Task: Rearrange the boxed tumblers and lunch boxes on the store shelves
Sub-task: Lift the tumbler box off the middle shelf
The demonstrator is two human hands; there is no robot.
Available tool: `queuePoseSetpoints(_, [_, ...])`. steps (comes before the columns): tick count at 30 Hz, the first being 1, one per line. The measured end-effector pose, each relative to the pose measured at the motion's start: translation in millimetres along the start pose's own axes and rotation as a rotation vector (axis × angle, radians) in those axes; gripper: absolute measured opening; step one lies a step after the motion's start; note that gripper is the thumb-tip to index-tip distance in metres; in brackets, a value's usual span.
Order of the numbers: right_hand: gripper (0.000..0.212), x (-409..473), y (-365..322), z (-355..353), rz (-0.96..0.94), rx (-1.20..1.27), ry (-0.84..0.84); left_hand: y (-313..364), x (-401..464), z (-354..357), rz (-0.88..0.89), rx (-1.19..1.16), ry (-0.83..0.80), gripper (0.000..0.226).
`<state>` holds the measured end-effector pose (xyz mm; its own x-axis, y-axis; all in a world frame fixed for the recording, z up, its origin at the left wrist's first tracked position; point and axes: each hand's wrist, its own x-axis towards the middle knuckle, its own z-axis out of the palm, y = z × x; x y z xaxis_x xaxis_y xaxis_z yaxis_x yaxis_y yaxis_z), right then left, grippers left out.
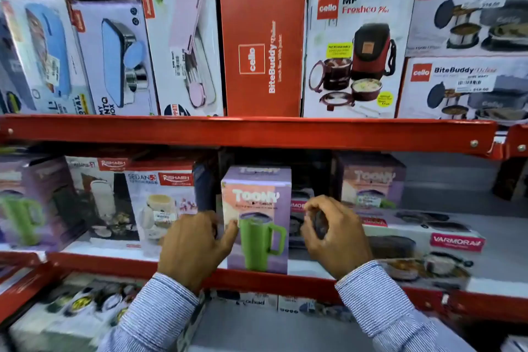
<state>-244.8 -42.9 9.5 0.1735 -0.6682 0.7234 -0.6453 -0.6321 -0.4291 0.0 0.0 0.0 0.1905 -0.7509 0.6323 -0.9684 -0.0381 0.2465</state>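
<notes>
Tumbler box [257,217] between Rishabh box [163,200] and Varmora box [423,246]; left thumb touching, right fingers [320,208] curled, empty

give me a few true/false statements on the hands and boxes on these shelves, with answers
1. The Toony box with the green mug picture stands upright on the middle shelf. True.
2. The left hand touches that box's left side. True; its fingers rest on the left edge.
3. The right hand grips the Toony box from the top. False; it is curled to the right of the box, and whether it touches it cannot be told.
4. The plain red Cello box lies flat on the bottom shelf. False; it stands on end on the top shelf.
5. A second Toony box sits further back to the right. True.
</notes>
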Motion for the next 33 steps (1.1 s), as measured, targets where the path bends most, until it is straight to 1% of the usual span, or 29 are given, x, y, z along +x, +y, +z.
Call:
queuePoseSetpoints(1, [0.022,-1.0,4.9,8.6,0.101,0.057,-0.004,-4.1,0.2,7.8,-0.032,-0.019,-0.054,0.053])
queuePoseSetpoints(2, [0.033,-1.7,7.8,15.3,0.206,0.091,-0.059,-4.0,-1.4,12.3,-0.054,-0.065,-0.095,0.053])
queuePoseSetpoints(4, [0.062,-2.5,12.7,26.5,0.316,0.157,-0.187,-4.0,-2.9,23.7,-0.082,-0.166,-0.178,0.041])
queuePoseSetpoints(5, [0.071,-2.2,16.0,33.0,0.347,0.186,-0.247,-4.9,-2.3,31.2,-0.086,-0.228,-0.189,0.035])
queuePoseSetpoints(6, [0.073,-1.1,12.7,34.0,0.381,0.216,-0.305,-4.0,-1.9,36.2,-0.093,-0.277,-0.202,0.034])
queuePoseSetpoints(8, [0.068,-1.0,12.2,38.0,0.392,0.273,-0.33,-6.3,-3.0,43.0,-0.129,-0.42,-0.201,0.044])
queuePoseSetpoints(9, [0.065,-2.0,13.1,39.9,0.374,0.293,-0.3,-7.8,-4.4,45.7,-0.149,-0.509,-0.196,0.047])
queuePoseSetpoints(10, [0.062,-3.8,13.1,40.1,0.375,0.313,-0.262,-8.9,-7.0,46.8,-0.166,-0.593,-0.186,0.046])
queuePoseSetpoints(12, [0.056,-10.1,9.1,35.9,0.343,0.364,-0.179,-5.4,-16.6,46.2,-0.166,-0.682,-0.125,0.038])
queuePoseSetpoints(14, [0.049,-18.7,4.3,28.2,0.297,0.433,-0.126,1.7,-27.4,39.2,-0.123,-0.711,-0.029,0.036])
queuePoseSetpoints(16, [0.049,-29.1,-0.5,17.6,0.24,0.513,-0.08,8.5,-40.1,27.2,-0.063,-0.731,0.074,0.037])
queuePoseSetpoints(18, [0.053,-42.5,-1.3,6.2,0.143,0.494,-0.017,13.2,-54.7,18.2,-0.005,-0.737,0.176,0.038])
queuePoseSetpoints(20, [0.05,-57.6,-4.1,-9.2,0.026,0.456,0.053,16.9,-72.2,10.8,0.046,-0.736,0.249,0.039])
queuePoseSetpoints(22, [0.049,-76.1,-7.7,-22.6,-0.049,0.411,0.077,19.7,-94.4,10.6,0.074,-0.689,0.289,0.041])
queuePoseSetpoints(24, [0.048,-98.8,-8.5,-29.6,-0.079,0.406,0.071,22.8,-119.2,14.1,0.107,-0.627,0.309,0.044])
queuePoseSetpoints(26, [0.049,-120.1,-1.6,-28.5,-0.074,0.404,0.05,19.1,-143.3,24.6,0.117,-0.625,0.282,0.051])
queuePoseSetpoints(28, [0.054,-140.2,7.5,-21.8,-0.045,0.374,0.025,13.5,-163.1,39.2,0.066,-0.704,0.191,0.055])
queuePoseSetpoints(30, [0.06,-165.0,21.9,-17.4,-0.01,0.363,-0.05,13.0,-183.3,54.3,-0.005,-0.776,0.068,0.048])
queuePoseSetpoints(31, [0.062,-173.8,29.2,-10.6,0.033,0.39,-0.104,9.3,-192.0,63.6,-0.037,-0.777,0.001,0.048])
queuePoseSetpoints(33, [0.061,-211.5,58.5,-6.4,0.227,0.413,-0.212,22.5,-218.3,100.5,-0.086,-0.777,-0.231,0.055])
